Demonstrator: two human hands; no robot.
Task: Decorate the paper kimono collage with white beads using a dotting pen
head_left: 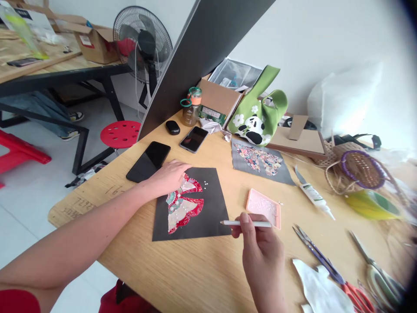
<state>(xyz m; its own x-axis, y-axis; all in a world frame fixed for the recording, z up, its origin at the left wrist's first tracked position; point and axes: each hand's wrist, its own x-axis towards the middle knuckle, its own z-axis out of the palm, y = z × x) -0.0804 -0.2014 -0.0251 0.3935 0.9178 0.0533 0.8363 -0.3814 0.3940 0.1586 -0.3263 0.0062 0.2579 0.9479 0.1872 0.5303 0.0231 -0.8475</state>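
Note:
My right hand (259,243) pinches a white pencil (260,224), its tip pointing left over the edge of a black sheet (213,195). On that sheet lies a red, white and green fabric butterfly-like shape (190,208) dotted with pearl beads. A few loose white beads (205,185) sit near its upper right. My left hand (172,176) rests on the sheet's upper left part, at the top of the fabric shape; whether its fingers hold anything is hidden. A pink tray (249,200) of small beads stands just beyond my right hand.
Two phones (150,160) (193,139) and a black mouse (172,127) lie beyond my left hand. A bottle (191,111), green panda bag (254,124) and patterned fabric piece (272,163) are at the back. Glue (314,194), scissors (317,252) and white cloth (317,287) lie right.

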